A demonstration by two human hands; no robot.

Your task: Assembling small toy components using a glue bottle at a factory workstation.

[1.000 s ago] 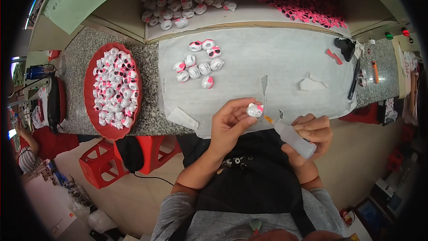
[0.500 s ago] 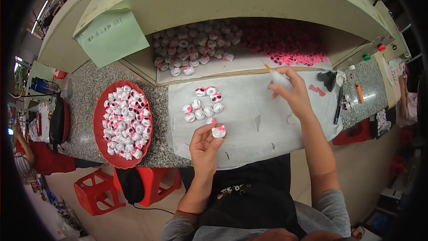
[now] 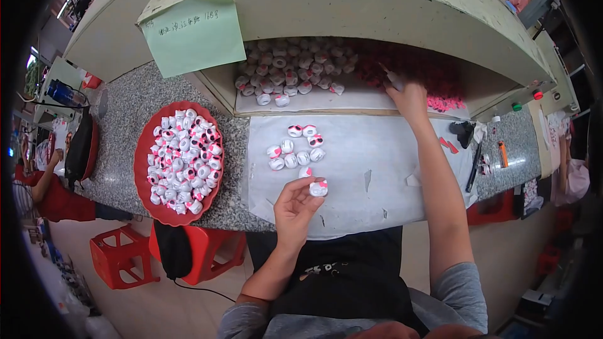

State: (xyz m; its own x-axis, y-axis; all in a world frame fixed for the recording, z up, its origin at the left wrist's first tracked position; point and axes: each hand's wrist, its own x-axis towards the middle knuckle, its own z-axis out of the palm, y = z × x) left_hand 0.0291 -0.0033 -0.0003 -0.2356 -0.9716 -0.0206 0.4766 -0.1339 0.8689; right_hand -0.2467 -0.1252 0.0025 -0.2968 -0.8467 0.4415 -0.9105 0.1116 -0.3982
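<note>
My left hand pinches a small white bead with a pink bow on it, above the near part of the white paper sheet. Another white bead lies just beyond those fingers. My right hand is stretched into the booth's opening, at the heap of small pink pieces. It is closed on a white squeeze bottle with a thin tip; most of its fingers are hidden, and whether they also hold a pink piece cannot be seen. Several finished-looking white beads stand grouped on the paper.
A red scalloped bowl full of bow-decorated beads stands at the left. White beads are heaped inside the booth. A black pen and an orange lighter lie at the right. Red stools stand below.
My right hand has moved from above the paper, forward into the opening by the pink pieces, still with the bottle. My left hand keeps its bead. The view has shifted slightly.
</note>
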